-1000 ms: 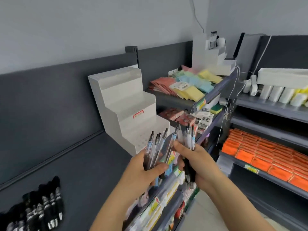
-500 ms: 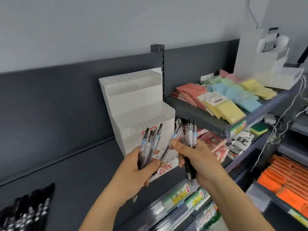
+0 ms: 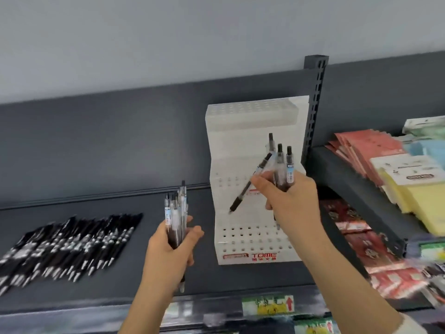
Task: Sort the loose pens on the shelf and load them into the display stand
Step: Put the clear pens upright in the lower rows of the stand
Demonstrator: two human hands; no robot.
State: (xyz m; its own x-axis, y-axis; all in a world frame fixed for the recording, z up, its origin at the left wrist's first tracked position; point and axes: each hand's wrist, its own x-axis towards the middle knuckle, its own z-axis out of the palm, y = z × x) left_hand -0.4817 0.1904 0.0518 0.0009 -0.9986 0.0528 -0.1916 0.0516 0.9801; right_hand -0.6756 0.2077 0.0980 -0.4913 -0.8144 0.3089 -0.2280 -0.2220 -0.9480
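A pen bunch (image 3: 175,213) is gripped by the left hand (image 3: 168,254), more pens (image 3: 280,165) by the right hand (image 3: 296,203); the lower-left pile (image 3: 67,242) is blurred.

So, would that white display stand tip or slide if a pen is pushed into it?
Probably light: the display stand looks like thin white plastic with empty holes. Its stepped base is broad, so tipping seems unlikely; it may slide on the smooth shelf.

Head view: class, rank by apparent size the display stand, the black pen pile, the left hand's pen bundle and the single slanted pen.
1. display stand
2. black pen pile, partly cut off at the left edge
3. pen bundle
4. slanted pen, clearly smallest
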